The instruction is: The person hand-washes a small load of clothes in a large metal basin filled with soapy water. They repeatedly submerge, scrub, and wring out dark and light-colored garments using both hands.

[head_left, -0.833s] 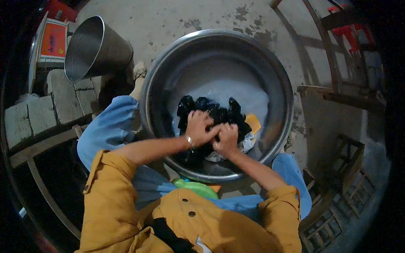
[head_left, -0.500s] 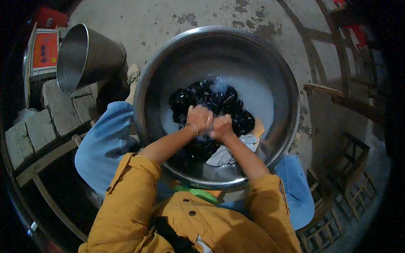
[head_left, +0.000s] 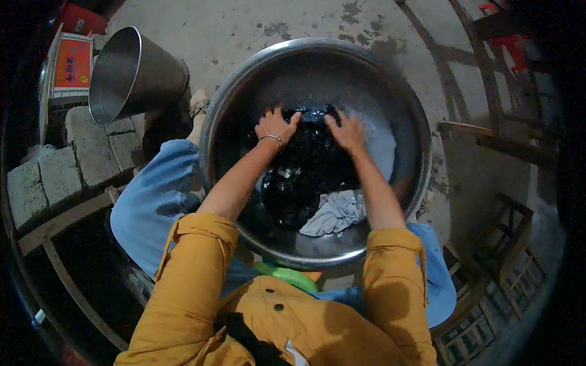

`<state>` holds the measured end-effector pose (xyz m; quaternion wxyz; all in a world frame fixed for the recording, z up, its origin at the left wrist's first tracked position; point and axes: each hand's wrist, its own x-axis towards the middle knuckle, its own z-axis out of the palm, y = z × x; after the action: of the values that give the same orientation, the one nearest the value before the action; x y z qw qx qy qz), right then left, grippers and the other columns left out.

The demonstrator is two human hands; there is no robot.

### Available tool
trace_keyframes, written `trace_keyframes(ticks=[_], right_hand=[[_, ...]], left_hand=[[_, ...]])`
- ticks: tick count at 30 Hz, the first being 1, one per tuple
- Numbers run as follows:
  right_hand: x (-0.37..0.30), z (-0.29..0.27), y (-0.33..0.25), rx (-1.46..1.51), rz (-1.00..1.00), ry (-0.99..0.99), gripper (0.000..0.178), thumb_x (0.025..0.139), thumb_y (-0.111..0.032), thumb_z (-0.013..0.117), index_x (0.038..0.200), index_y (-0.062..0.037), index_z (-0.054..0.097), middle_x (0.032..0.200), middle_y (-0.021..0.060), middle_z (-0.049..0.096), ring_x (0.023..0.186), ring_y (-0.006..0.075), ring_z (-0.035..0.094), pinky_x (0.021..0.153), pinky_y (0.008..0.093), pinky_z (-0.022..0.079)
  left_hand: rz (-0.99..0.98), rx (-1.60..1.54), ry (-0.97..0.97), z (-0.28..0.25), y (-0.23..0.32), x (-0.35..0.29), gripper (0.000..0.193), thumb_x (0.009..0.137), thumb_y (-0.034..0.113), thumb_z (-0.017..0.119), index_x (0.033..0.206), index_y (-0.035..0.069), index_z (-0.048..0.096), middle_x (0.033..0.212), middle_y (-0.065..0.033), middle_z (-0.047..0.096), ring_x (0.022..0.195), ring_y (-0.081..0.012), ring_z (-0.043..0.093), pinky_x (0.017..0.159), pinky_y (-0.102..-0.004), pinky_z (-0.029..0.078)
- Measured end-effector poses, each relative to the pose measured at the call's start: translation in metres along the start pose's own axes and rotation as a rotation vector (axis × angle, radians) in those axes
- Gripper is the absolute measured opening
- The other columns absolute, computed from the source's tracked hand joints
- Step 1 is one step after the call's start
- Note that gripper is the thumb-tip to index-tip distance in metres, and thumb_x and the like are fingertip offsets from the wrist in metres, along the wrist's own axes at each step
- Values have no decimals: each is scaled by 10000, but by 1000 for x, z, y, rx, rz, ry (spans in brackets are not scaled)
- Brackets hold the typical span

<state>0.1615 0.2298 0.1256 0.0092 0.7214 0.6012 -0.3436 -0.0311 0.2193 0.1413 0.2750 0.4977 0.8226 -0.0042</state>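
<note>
A wide metal basin [head_left: 410,116] stands between my knees with cloudy water [head_left: 381,146] in it. Wet black cloth [head_left: 311,161], probably a garment, is spread across its middle. My left hand [head_left: 276,127] rests on the cloth's far left part, fingers spread. On the far right part lies my right hand [head_left: 347,130], its thumb apart from the blurred fingers. Neither hand is closed around the cloth. A crumpled light grey cloth [head_left: 336,212] lies at the near side of the basin, close to my right forearm.
A metal bucket [head_left: 139,76] lies tilted at the far left, by grey blocks [head_left: 91,146] and a red-and-white box [head_left: 72,67]. Wooden frames [head_left: 519,146] stand on the right. Concrete floor [head_left: 293,21] stretches beyond the basin.
My hands were closed together on the black cloth; now they are apart, farther forward and opened. The black cloth has gone from bunched up to spread toward me.
</note>
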Motion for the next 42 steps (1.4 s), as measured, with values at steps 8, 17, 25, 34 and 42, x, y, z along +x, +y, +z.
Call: trace_keyframes(ticks=[8,17,25,34,42], right_hand=[[-111,1,8,643,-308,-67,499,856,-423,516,984,54,588,907,220,608,866,352,573,770,376,426],[-207,110,80,174,-617,244,353,710,-329,555,676,20,591,911,253,524,853,401,474,721,497,348],[-112,101,63,98,-561,127,293,764,-237,453,573,-30,535,643,202,571,558,372,530,512,494,392],[-21,-25,25,62,-71,-270,465,791,-515,478,933,-95,617,919,181,608,881,340,575,777,415,435],[-38,33,37,291,-138,-165,592,805,-566,456,1132,-83,557,1197,198,465,1103,380,431,948,457,326]], left_hand=[[256,-321,-113,2,-7,-101,558,795,584,467,983,80,616,970,-125,602,946,-314,524,774,-430,361],[1008,-326,-44,63,-60,-181,136,744,181,575,722,51,542,716,-115,485,676,-297,491,547,-401,410],[769,-73,22,69,-10,-89,250,776,248,521,619,65,588,656,-123,566,655,-306,549,548,-434,425],[462,376,-547,10,64,-18,458,834,444,460,1050,69,612,1061,-160,604,1006,-334,560,876,-404,434],[311,132,-373,14,31,-17,660,805,697,280,1271,271,474,1394,-48,334,1329,-297,188,1007,-598,167]])
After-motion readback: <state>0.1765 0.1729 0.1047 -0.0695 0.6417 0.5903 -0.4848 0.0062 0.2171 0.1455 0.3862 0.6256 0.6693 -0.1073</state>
